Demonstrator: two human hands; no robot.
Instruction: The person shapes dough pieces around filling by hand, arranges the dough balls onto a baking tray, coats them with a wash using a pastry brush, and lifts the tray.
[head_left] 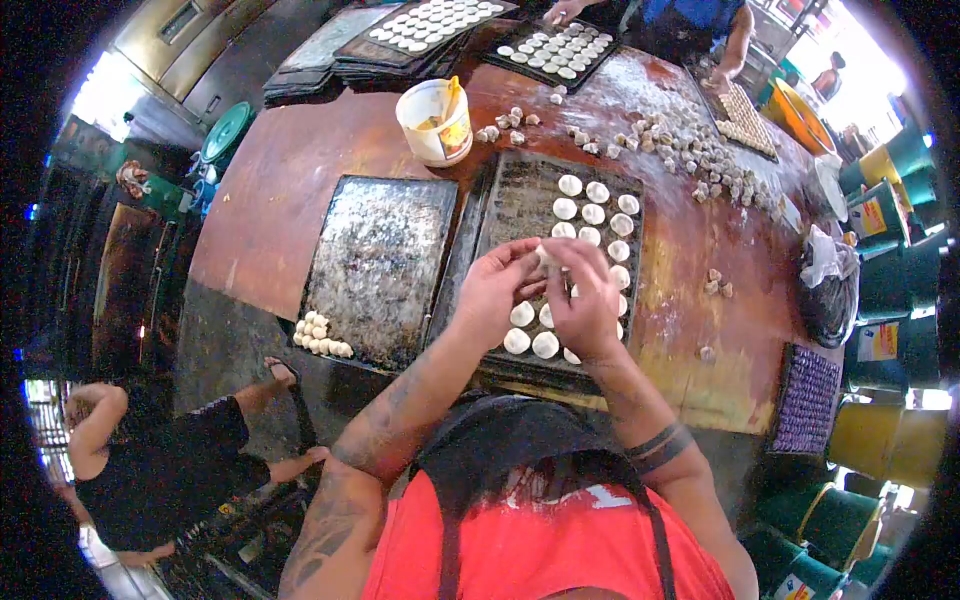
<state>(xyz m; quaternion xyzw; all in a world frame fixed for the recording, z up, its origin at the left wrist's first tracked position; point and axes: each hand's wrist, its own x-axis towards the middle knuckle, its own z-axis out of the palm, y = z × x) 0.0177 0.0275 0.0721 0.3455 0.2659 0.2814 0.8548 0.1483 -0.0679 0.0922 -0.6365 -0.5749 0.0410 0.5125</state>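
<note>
Above a dark baking tray [515,200], my left hand [490,290] and my right hand [585,300] meet fingertip to fingertip. Pinched between them is a small pale piece of dough [544,257], partly covered by my fingers. Rows of flat round dough pieces [565,209] lie on the tray under and beyond my hands; some are hidden by them. To the left, a second dark tray [385,255] holds a cluster of small dough balls [318,335] at its near left corner.
A white bucket [420,118] with a yellow-handled tool stands behind the trays. Floury lumps [660,140] are scattered on the wooden table [690,300]. Across it, a person in blue [690,20] works beside filled trays. Another person [170,450] is at lower left. Green buckets [880,280] line the right.
</note>
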